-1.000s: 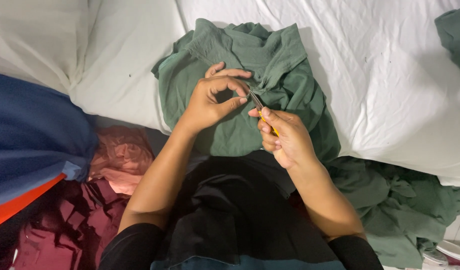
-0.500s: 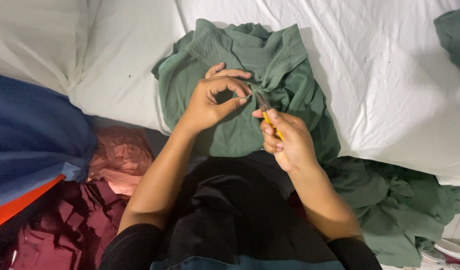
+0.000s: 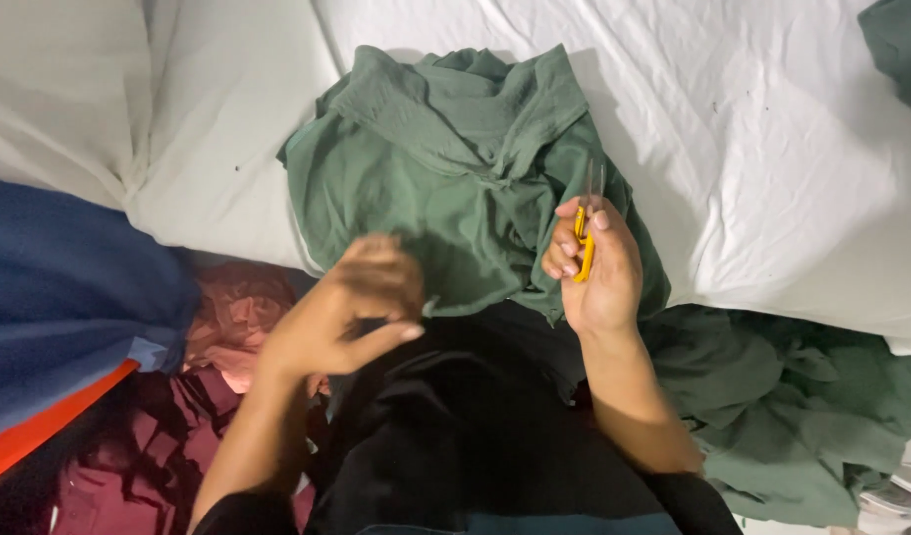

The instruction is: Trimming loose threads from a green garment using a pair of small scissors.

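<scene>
A crumpled green garment lies on the white sheet in front of me. My right hand holds small yellow-handled thread snips upright, blades pointing away, just over the garment's right edge. My left hand is blurred with motion, fingers loosely curled, below the garment's lower edge near my lap. I cannot see anything in it.
More green fabric is heaped at the lower right. Pink cloth and dark red cloth lie at the lower left, beside a blue and orange cloth. Black fabric covers my lap.
My left hand has let go of the green garment and drawn back toward my lap. My right hand has lifted the snips off the cloth and turned them upright.
</scene>
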